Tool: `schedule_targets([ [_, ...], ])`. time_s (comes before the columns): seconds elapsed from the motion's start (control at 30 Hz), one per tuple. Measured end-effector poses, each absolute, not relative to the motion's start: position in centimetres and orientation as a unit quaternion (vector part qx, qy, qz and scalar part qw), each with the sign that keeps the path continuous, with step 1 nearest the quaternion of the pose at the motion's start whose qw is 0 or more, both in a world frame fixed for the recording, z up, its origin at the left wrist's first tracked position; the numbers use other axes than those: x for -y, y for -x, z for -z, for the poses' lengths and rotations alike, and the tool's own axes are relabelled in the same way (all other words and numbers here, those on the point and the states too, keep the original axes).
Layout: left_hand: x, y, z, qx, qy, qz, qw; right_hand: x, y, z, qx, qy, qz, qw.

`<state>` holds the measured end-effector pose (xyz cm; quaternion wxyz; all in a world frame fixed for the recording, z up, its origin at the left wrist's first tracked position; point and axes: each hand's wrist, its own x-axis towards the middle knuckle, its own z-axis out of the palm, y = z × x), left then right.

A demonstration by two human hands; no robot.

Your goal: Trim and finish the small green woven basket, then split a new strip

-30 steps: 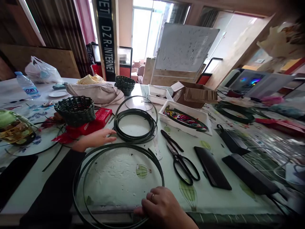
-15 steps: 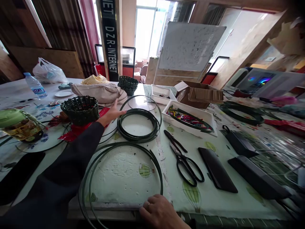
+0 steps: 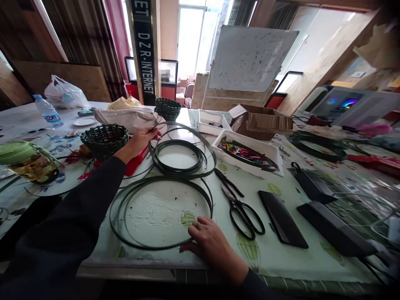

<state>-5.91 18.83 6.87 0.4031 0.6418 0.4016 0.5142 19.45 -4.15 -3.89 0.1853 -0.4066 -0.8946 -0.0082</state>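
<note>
My left hand (image 3: pixel 142 139) reaches out over the table and pinches the dark green strip of the far coil (image 3: pixel 175 171), lifting its left edge off the cloth. My right hand (image 3: pixel 208 241) lies near the front edge, fingers closed on the lower right of the large near loop (image 3: pixel 162 179) of the same green strip. This loop lies flat in a double ring. Black scissors (image 3: pixel 240 208) lie just right of both rings.
A dark woven basket (image 3: pixel 104 139) and a red packet (image 3: pixel 136 160) sit by my left hand, a second basket (image 3: pixel 168 109) further back. A white tray (image 3: pixel 275 166) of coloured pieces, two black cases (image 3: pixel 283 218), a jar (image 3: pixel 28 160) and a bottle (image 3: pixel 48 111) lie around.
My left hand went from the table by the coil to its far left side and took hold of the strip, raising it. My right hand slid the large loop away from the table edge.
</note>
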Motion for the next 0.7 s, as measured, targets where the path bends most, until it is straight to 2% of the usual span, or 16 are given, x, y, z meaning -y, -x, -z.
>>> schedule_targets([
  [0.2, -13.6, 6.9, -8.1, -0.441, -0.731, -0.461, 0.243, 1.2, -20.0, 2.9, 0.884, 0.436, 0.029, 0.169],
  [0.33, -9.0, 6.7, -7.1, -0.385, -0.818, -0.400, 0.151, 3.0, -20.7, 3.5, 0.887, 0.417, 0.018, 0.196],
  [0.47, -4.8, 6.6, -4.7, -0.320, -0.888, -0.305, 0.128, 6.0, -20.3, 4.6, 0.882, 0.401, 0.008, 0.247],
  [0.6, -2.6, 7.3, -3.1, -0.286, -0.924, -0.194, 0.163, 7.1, -18.6, 5.4, 0.896, 0.372, -0.024, 0.242],
  [0.7, -2.4, 8.1, -3.4, -0.312, -0.916, -0.162, 0.191, 7.0, -17.6, 5.5, 0.887, 0.358, -0.027, 0.291],
])
